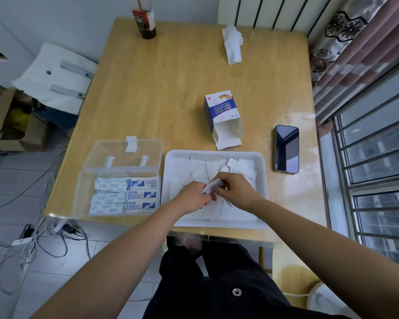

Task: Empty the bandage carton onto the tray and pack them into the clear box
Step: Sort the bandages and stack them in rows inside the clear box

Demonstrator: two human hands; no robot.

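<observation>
Both my hands meet over the middle of the tray (262, 180), which sits at the tabletop's near edge. My left hand (192, 198) and right hand (236, 192) both pinch one small stack of bandages (211, 187). More bandages lie loose in the tray. The clear box (78, 196), at the near left corner, holds packed rows. The carton (221, 110) lies open just past the tray's far rim.

Dark phone (287, 148) flat, screen up, near tabletop (171, 88) right edge. Brown bottle (144, 21) upright at far edge, left. Crumpled tissue (233, 43) near far right corner. Tangled cables (32, 247) on floor (7, 199), left.
</observation>
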